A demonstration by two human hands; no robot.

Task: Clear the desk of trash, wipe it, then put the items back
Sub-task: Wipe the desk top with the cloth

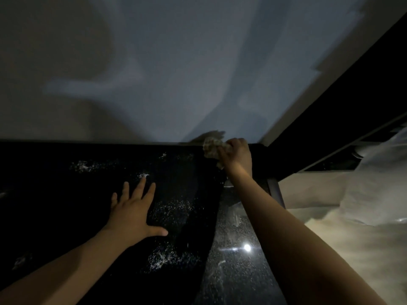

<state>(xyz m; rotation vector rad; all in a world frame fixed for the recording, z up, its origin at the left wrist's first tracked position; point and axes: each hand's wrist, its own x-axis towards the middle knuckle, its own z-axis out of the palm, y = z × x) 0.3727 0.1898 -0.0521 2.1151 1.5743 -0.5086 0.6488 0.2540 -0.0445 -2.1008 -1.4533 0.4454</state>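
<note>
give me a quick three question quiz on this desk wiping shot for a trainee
1. What does the right hand hold?
A) a spray bottle
B) a crumpled cloth
C) nothing

2. True or false: the left hand lies flat, fingers spread, on the dark desk.

3. Fill in: the crumpled cloth is at the desk's far ____ corner, by the wall.

Key: 1 B; 2 true; 3 right
</note>
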